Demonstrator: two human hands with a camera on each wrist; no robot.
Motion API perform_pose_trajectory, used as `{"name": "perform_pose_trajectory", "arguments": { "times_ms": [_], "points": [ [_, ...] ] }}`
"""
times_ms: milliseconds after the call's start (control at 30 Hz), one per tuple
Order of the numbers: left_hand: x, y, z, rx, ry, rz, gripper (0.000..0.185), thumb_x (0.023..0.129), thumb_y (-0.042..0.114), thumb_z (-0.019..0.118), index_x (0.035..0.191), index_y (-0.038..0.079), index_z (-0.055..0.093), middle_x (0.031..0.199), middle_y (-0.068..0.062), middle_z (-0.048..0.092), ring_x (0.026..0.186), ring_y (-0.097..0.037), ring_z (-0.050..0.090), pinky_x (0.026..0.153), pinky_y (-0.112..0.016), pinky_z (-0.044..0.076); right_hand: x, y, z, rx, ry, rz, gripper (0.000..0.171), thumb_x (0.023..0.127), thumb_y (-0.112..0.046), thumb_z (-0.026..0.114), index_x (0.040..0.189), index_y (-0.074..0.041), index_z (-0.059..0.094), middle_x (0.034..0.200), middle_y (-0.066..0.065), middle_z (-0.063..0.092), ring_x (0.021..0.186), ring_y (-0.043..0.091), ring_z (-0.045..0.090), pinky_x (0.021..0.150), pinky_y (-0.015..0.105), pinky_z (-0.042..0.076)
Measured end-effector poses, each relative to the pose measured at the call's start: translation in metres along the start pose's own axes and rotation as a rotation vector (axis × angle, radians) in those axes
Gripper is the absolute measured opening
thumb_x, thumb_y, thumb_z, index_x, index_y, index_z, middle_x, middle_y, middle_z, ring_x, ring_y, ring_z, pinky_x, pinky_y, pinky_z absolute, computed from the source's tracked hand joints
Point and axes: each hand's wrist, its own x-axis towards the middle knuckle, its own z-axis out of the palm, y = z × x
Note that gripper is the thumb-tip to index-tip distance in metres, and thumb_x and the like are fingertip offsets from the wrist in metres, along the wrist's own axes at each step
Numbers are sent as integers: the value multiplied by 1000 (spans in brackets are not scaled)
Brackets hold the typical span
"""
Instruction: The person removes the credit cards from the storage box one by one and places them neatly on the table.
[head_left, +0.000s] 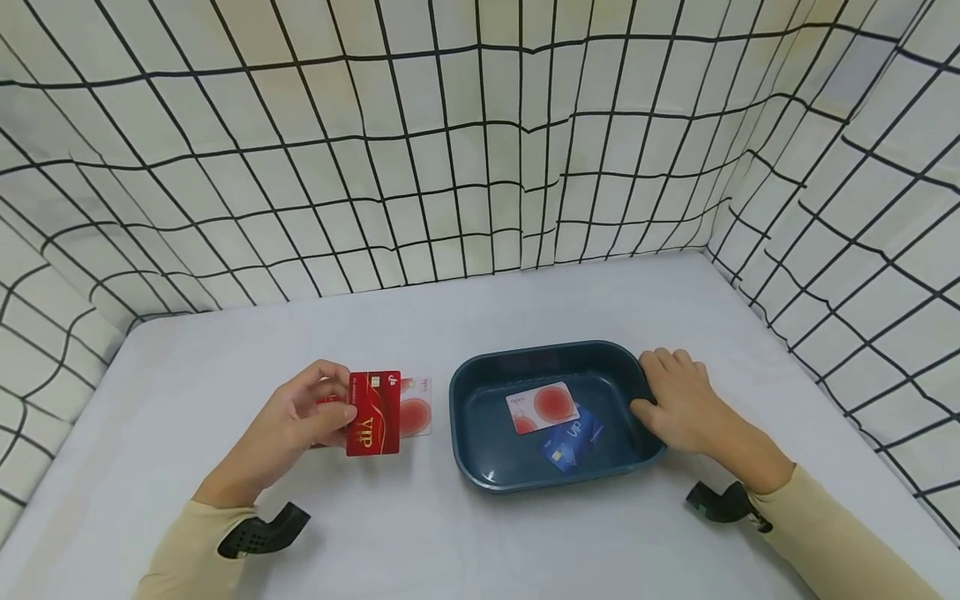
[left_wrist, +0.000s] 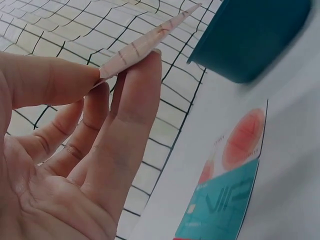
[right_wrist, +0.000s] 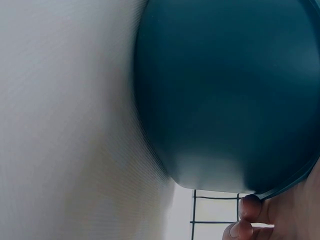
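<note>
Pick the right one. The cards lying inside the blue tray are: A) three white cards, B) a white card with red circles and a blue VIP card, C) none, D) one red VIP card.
B: inside the blue tray lie a white card with red circles and a blue VIP card.

A red card [head_left: 373,413] with gold "VIP" lettering is pinched by its left edge between the thumb and fingers of the left hand [head_left: 300,421], held up off the table, its face tilted toward the head camera, long side upright. From the left wrist it shows edge-on.

A dark blue tray [head_left: 468,433], oblong with rounded corners and a raised rim, sits on the table just right of the red card. The right hand [head_left: 682,408] holds its right rim, the thumb inside the wall and the fingers curled over the edge.
</note>
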Motion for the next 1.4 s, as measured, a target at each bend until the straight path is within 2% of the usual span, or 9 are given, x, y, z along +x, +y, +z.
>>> {"name": "perform_pose_trajectory", "arguments": {
  "times_ms": [267,533,667,1133,1400],
  "points": [
    [-3,-9,-16,64,64,-73,28,103,19,59,127,17,45,113,4,62,107,-13,65,79,-35,65,0,1,0,4,0,-7,31,88,-23,60,111,-2,55,100,12,56,93,28,41,74,40,27],
    [-4,-15,-27,85,100,-97,28,104,21,59,128,19,45,115,7,59,110,-10,60,80,-31,64,0,1,0,-2,-4,7,34,88,-23,60,114,-1,55,103,14,57,95,30,42,75,40,27],
    [-5,-20,-34,69,112,-106,27,104,20,59,127,21,46,116,9,59,111,-8,58,80,-30,64,0,0,0,-2,4,2,32,88,-22,60,111,-1,54,100,14,56,94,30,41,74,40,26],
    [-9,-33,-49,26,123,-106,26,104,16,59,126,21,47,111,10,60,106,-4,62,79,-30,64,0,-1,0,-2,7,0,28,88,-22,59,108,-3,54,98,12,54,94,30,41,74,40,26],
    [-12,-35,-58,59,116,-157,27,104,20,60,127,24,47,113,14,61,107,-2,61,81,-30,63,0,0,-1,2,-4,-2,29,87,-21,59,109,-3,53,97,12,53,92,29,40,74,39,25]
  ]
}}
